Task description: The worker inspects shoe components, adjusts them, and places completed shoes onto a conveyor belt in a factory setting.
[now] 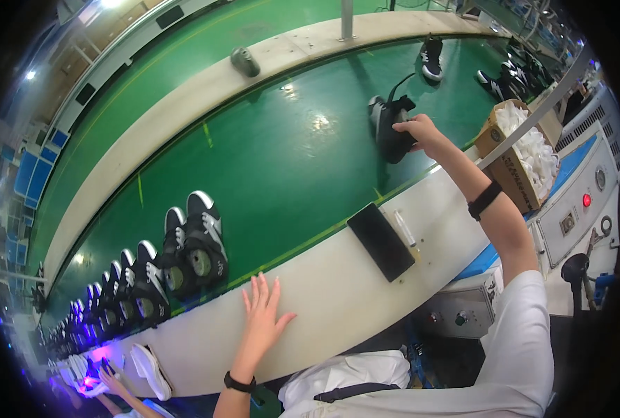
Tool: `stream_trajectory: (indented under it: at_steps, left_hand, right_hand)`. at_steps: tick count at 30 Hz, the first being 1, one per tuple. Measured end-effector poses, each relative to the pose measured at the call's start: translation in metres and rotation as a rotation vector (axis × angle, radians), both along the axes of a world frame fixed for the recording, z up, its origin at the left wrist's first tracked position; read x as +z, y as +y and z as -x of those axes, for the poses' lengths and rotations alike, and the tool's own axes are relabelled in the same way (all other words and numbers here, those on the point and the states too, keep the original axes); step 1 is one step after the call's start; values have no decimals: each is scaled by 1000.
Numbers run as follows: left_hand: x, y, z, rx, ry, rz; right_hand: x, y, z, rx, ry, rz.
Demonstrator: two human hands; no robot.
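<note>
My right hand (420,134) reaches out over the green conveyor belt (289,160), fingers closed on a black shoe (393,148). A thin dark lace or strap sticks up from that shoe; whether a second shoe sits behind it I cannot tell. Fingers spread, my left hand (261,310) rests at the belt's near edge on the white ledge (317,299), holding nothing. Left of it on the belt stands a pair of black-and-white sneakers (205,237). Between my hands a black flat tablet-like slab (381,242) lies on the ledge beside a small clear tube (405,228).
More black sneakers (146,282) line the belt at left; others (432,59) stand farther right. A cardboard box (508,164) of white stuffing borders the right side, near a control panel (582,202). A white shoe (150,371) and another person's hand (111,380) are lower left.
</note>
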State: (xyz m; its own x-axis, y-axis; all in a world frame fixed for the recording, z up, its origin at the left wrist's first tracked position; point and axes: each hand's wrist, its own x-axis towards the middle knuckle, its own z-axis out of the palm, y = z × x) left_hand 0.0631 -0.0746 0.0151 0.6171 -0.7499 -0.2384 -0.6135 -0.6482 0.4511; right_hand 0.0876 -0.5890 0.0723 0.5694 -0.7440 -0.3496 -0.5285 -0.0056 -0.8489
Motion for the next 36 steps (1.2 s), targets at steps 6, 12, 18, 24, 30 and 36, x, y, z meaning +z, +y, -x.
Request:
stream_trajectory:
  at_steps: [6,12,18,24,30,36]
  left_hand:
    - [6,10,1,118,209,247]
    - [56,9,54,451,523,622]
    - [39,41,97,542,348,616]
    - [36,50,96,615,489,676]
    - [12,37,103,528,39,496]
    - [14,28,89,551,109,687]
  right_hand:
    - [46,127,21,453,29,-379]
    - [56,297,98,766,31,2]
    - [18,374,182,794,-96,-274]
    - [10,381,104,1155,-617,589]
    - [-26,379,79,1443,-806,405]
    - [-16,412,123,785,-601,114]
